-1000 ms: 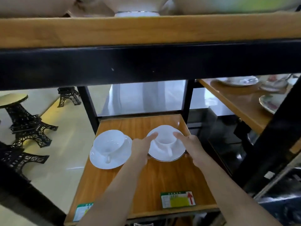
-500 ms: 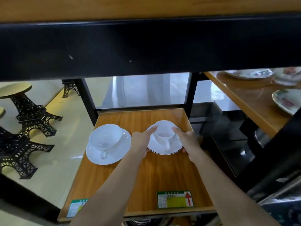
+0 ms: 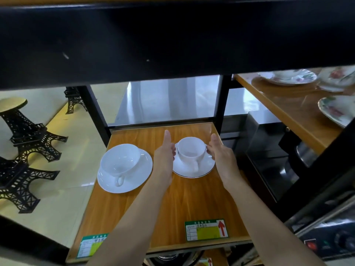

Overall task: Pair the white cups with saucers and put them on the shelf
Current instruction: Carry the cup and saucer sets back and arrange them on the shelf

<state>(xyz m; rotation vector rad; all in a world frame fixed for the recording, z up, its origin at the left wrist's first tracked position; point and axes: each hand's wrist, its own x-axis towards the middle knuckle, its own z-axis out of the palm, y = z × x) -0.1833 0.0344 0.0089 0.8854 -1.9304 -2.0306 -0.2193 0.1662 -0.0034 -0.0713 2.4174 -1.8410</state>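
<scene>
On the wooden shelf board point(image 3: 182, 200) stand two white sets. A small white cup point(image 3: 189, 148) sits on a dark-rimmed saucer point(image 3: 194, 170) toward the back right, its handle facing me. My left hand point(image 3: 164, 156) is at its left side and my right hand point(image 3: 219, 153) at its right side, thumbs raised off the cup and fingertips close to the cup and the saucer's rim. Neither hand grips anything. To the left, a wider white cup point(image 3: 120, 160) rests on a larger plain saucer point(image 3: 138, 179).
A thick black shelf beam point(image 3: 172, 41) hangs low overhead. Black uprights point(image 3: 221, 100) frame the back. On the right a second wooden shelf point(image 3: 292, 110) carries flowered plates point(image 3: 334, 110). Black tower-shaped stands point(image 3: 25, 135) sit at the left. Price labels point(image 3: 206, 230) line the front edge.
The camera view has dropped lower under the beam. My thumbs have lifted off the right cup's rim and both hands have spread apart beside it. The set rests on the shelf.
</scene>
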